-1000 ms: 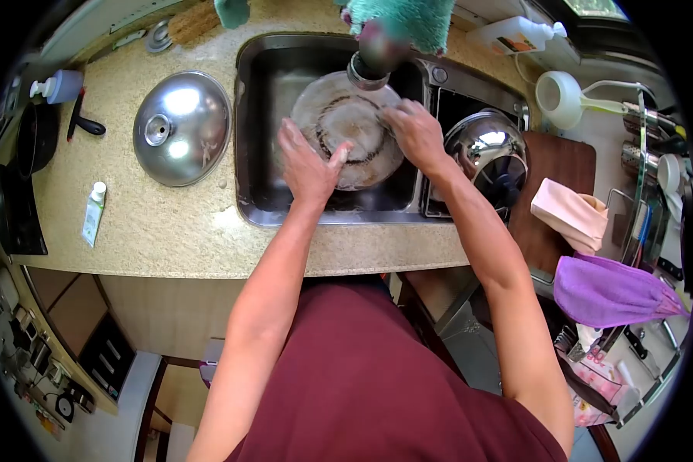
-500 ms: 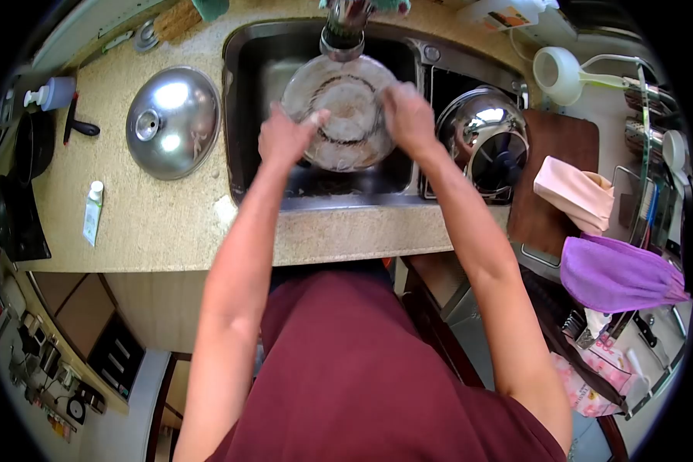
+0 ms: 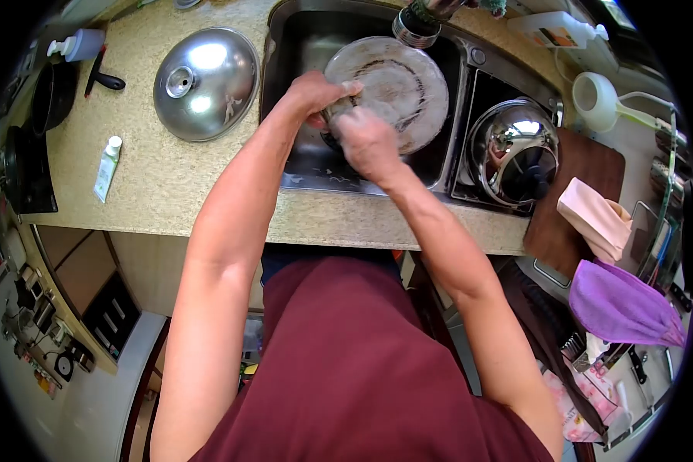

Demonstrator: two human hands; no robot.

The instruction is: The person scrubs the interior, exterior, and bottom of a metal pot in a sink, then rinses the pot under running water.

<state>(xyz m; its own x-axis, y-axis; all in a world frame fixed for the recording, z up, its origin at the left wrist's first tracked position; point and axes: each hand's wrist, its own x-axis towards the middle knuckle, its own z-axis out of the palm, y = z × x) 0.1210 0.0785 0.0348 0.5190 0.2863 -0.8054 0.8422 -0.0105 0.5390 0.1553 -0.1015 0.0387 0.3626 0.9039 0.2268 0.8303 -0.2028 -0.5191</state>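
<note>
A large round pan-like vessel (image 3: 408, 85), grey with brown and dark ring-shaped stains, is tilted over the metal sink (image 3: 296, 182). My left hand (image 3: 319, 94) is closed on its left rim, with the thumb lying over the near face. My right hand (image 3: 368, 145) is curled into a fist against the lower left edge. Motion blurs that hand, and whether it holds a scrubber cannot be made out. The tap (image 3: 417, 29) stands just above the vessel's top edge.
A domed steel lid (image 3: 231, 96) lies on the counter left of the sink. In the right basin sits a shiny rounded pot (image 3: 508, 138). Beside it are a brown cutting board (image 3: 585, 165) and a purple cloth (image 3: 620, 308). A tube (image 3: 107, 171) lies at far left.
My right hand has moved from the vessel's right rim to its lower left edge, close to my left hand. The vessel is turned and tilted differently. The whole view has shifted.
</note>
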